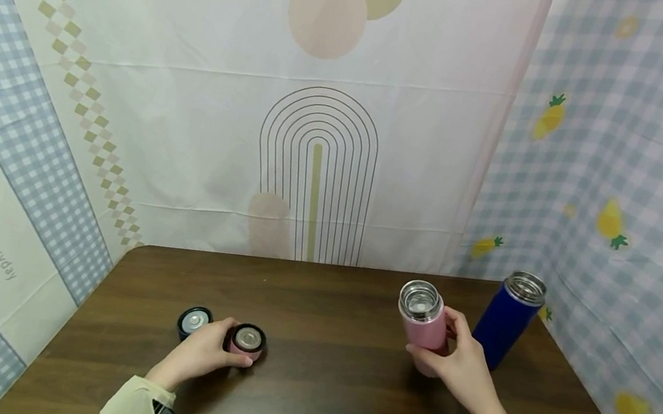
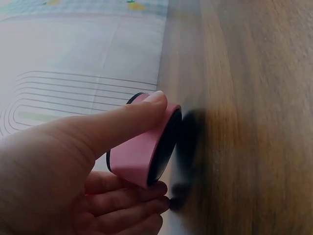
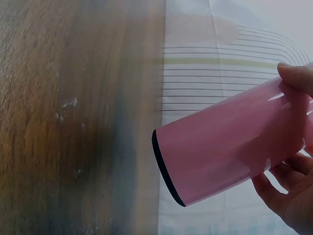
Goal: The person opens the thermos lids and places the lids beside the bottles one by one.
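My left hand (image 1: 204,352) holds a pink bottle lid (image 1: 247,341) between thumb and fingers, its metal-centred underside turned up. In the left wrist view that lid (image 2: 139,142) is tilted and just off the wood. My right hand (image 1: 464,367) grips a pink thermos bottle (image 1: 427,333) around its side; its steel mouth is uncovered. The right wrist view shows the pink thermos bottle (image 3: 225,142) tilted, its black-edged base raised above the table. Behind the right hand stands a blue thermos bottle (image 1: 503,323), also lidless. A dark lid (image 1: 194,321) lies left of the pink one, partly behind the left hand.
The brown wooden table (image 1: 316,403) reaches back to a printed cloth (image 1: 412,176) hung behind it. A checked cloth (image 1: 600,287) closes off the right side, close to the blue bottle. Another checked cloth (image 1: 28,150) hangs at the left.
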A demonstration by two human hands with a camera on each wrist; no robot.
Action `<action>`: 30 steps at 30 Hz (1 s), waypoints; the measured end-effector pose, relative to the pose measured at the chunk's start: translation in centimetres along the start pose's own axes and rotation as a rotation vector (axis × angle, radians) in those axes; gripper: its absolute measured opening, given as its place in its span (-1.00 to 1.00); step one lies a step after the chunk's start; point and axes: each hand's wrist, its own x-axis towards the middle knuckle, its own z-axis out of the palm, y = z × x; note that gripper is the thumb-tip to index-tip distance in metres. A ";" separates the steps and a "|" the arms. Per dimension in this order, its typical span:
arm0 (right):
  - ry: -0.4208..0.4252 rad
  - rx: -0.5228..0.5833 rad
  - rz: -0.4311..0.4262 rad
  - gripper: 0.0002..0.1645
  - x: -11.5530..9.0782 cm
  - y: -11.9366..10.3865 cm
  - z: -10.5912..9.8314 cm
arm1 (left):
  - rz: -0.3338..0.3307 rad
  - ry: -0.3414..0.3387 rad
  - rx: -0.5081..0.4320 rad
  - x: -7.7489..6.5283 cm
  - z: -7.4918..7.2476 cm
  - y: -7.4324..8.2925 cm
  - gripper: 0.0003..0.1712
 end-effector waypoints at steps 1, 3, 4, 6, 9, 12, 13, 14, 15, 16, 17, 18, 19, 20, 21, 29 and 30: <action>-0.001 0.002 0.003 -0.01 0.0 0.1 0.0 | 0.001 0.000 -0.002 0.0 0.0 -0.1 -0.12; -0.007 0.006 0.015 0.00 0.1 0.2 -0.1 | 0.012 0.007 -0.005 -0.1 0.1 -0.2 -0.14; -0.011 0.006 0.022 0.00 0.1 0.3 -0.1 | 0.026 0.013 -0.004 -0.1 0.1 -0.3 -0.16; -0.016 -0.001 0.033 0.00 0.2 0.4 -0.1 | 0.048 0.025 -0.002 -0.3 0.1 -0.4 -0.21; -0.022 -0.011 0.041 0.01 0.3 0.6 -0.1 | 0.060 0.036 0.000 -0.4 0.2 -0.6 -0.26; -0.026 -0.016 0.044 0.00 0.4 0.9 -0.2 | 0.047 0.043 0.011 -0.4 0.2 -0.5 -0.25; -0.030 -0.017 0.047 0.01 0.4 0.9 -0.2 | 0.041 0.044 0.016 -0.5 0.2 -0.5 -0.24; -0.033 -0.015 0.052 0.01 0.4 1.0 -0.2 | 0.034 0.045 0.022 -0.5 0.1 -0.4 -0.23; -0.038 -0.009 0.060 0.01 0.4 1.0 -0.2 | 0.027 0.045 0.026 -0.6 0.1 -0.3 -0.23; -0.042 -0.004 0.069 0.02 0.4 1.1 -0.2 | 0.024 0.044 0.030 -0.6 0.1 -0.3 -0.22; -0.047 0.005 0.079 0.02 0.4 1.1 -0.3 | 0.019 0.045 0.033 -0.6 0.0 -0.2 -0.22; -0.051 0.014 0.094 0.03 0.4 1.2 -0.3 | 0.017 0.043 0.038 -0.7 0.0 -0.2 -0.22; -0.056 0.021 0.107 0.04 0.4 1.2 -0.3 | 0.016 0.041 0.043 -0.7 0.0 -0.2 -0.22; -0.061 0.032 0.120 0.04 0.4 1.2 -0.3 | 0.012 0.040 0.046 -0.7 0.0 -0.2 -0.22; -0.067 0.042 0.130 0.04 0.4 1.2 -0.4 | 0.010 0.038 0.049 -0.7 0.0 -0.2 -0.22; -0.094 0.064 0.160 0.07 0.4 1.3 -0.5 | 0.008 0.023 0.069 -0.6 -0.1 -0.3 -0.24; -0.095 0.065 0.160 0.07 0.4 1.3 -0.4 | 0.007 0.020 0.070 -0.6 -0.1 -0.4 -0.23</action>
